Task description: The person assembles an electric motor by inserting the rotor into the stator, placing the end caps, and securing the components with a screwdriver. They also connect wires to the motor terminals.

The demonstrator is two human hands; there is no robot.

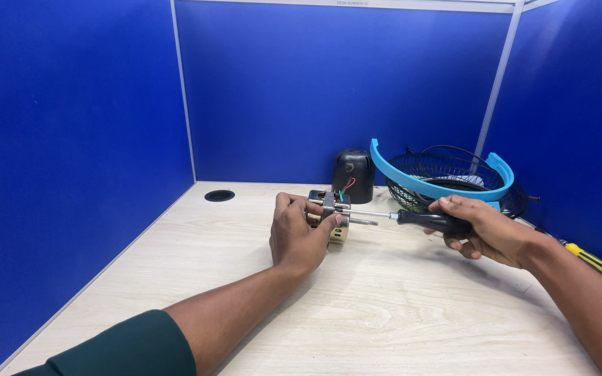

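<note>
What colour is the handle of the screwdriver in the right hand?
Black; the head view shows the screwdriver handle best.

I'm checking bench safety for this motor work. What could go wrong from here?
1. The left hand grips the small metal motor core right where the black-handled screwdriver in the right hand points; a slip could jab the fingers.
2. The thin red and green wires running to the black dome-shaped housing sit near the shaft and might snag or pull.
3. The motor is held above the light wooden desk, so it could twist or drop.
</note>
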